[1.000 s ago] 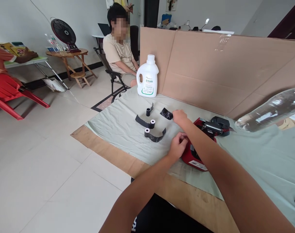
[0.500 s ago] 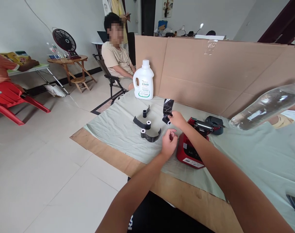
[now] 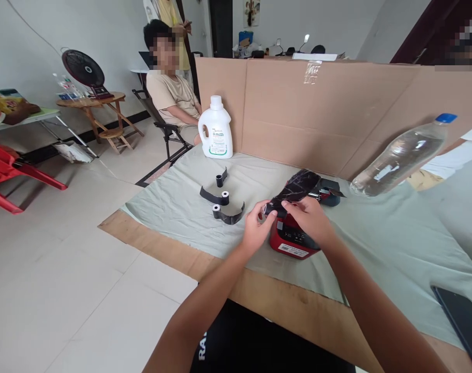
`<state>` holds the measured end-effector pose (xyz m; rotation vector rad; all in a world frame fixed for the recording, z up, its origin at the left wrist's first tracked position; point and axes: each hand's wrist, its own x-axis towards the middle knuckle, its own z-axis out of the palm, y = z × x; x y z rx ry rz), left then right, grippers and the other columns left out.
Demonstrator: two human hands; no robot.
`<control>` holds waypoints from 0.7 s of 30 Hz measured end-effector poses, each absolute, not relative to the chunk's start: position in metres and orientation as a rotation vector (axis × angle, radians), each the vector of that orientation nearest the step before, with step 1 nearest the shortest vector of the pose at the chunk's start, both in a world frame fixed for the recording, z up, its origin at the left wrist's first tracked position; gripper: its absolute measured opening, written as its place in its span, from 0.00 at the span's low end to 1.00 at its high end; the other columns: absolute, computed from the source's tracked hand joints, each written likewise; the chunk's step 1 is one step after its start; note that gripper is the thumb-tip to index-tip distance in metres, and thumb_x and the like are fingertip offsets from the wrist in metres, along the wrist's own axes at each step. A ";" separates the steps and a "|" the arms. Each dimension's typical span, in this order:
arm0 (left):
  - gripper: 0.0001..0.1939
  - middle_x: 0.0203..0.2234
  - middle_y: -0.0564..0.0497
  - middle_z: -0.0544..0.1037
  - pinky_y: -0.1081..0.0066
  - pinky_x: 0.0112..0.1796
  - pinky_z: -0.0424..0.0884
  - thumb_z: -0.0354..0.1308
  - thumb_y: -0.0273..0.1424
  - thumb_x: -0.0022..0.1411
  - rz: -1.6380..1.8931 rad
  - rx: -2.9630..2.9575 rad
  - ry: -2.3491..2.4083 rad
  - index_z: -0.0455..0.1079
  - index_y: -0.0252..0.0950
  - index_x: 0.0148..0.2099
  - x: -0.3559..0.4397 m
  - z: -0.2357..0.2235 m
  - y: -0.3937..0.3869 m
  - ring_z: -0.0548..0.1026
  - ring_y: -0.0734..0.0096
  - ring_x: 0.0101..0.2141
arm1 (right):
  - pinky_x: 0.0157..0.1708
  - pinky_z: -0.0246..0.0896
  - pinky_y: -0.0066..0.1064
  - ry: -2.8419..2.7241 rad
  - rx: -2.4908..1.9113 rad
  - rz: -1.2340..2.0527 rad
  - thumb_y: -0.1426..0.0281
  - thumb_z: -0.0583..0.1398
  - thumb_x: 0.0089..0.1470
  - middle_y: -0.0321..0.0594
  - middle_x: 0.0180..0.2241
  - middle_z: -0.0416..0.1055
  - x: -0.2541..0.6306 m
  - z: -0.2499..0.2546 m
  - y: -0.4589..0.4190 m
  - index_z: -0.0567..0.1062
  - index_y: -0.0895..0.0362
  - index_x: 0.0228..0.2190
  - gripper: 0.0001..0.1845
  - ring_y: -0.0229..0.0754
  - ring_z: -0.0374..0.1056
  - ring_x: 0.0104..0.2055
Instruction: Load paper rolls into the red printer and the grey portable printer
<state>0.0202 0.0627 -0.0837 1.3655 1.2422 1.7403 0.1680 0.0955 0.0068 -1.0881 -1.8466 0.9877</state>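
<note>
- Just above the near part of the red machine (image 3: 277,239), the person's two hands meet around a black roll (image 3: 275,207).
- The left hand (image 3: 258,224) grips the roll's left end, thumb and fingers closed on it.
- The right hand (image 3: 310,217) has its thumb and fingers closed on the roll's right side; some fingers are hidden.
- From the roll, a loose black strip (image 3: 301,184) stretches away to the far right, over the machine.
- The machine stands on a pale cloth (image 3: 177,223), a white label (image 3: 293,250) on its near side and its dark lid (image 3: 329,192) lying back at the far right.
- Left of the hands, three smaller-looking rolls lie apart, each partly unwound: a far roll (image 3: 219,181), a middle roll (image 3: 224,198) and a near roll (image 3: 216,212).
- Beyond them, a white jug (image 3: 216,129) stands upright before a cardboard panel (image 3: 298,114).
- At the far right, a clear bottle (image 3: 402,155) with a blue cap is tilted.
- At the near right lies a dark phone (image 3: 459,316).
</note>
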 end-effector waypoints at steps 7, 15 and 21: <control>0.14 0.40 0.51 0.82 0.70 0.38 0.69 0.62 0.28 0.62 1.607 1.625 1.165 0.75 0.39 0.51 0.028 -0.084 0.060 0.75 0.70 0.36 | 0.30 0.62 0.32 -1.619 -1.092 0.879 0.58 0.65 0.57 0.35 0.25 0.71 0.222 -0.010 0.065 0.77 0.54 0.27 0.13 0.40 0.66 0.28; 0.13 0.48 0.44 0.82 0.68 0.40 0.73 0.62 0.23 0.61 1.621 1.815 0.908 0.76 0.38 0.49 0.029 -0.085 0.075 0.79 0.64 0.46 | 0.41 0.67 0.38 -2.126 -0.687 0.987 0.69 0.58 0.64 0.42 0.42 0.79 0.260 -0.012 0.032 0.82 0.49 0.40 0.11 0.46 0.73 0.42; 0.10 0.49 0.42 0.79 0.65 0.43 0.76 0.62 0.29 0.65 1.635 1.851 0.857 0.78 0.39 0.48 0.028 -0.084 0.071 0.79 0.62 0.48 | 0.34 0.64 0.36 -1.976 -1.011 0.617 0.69 0.57 0.64 0.40 0.38 0.80 0.251 -0.004 0.063 0.80 0.52 0.38 0.10 0.42 0.71 0.34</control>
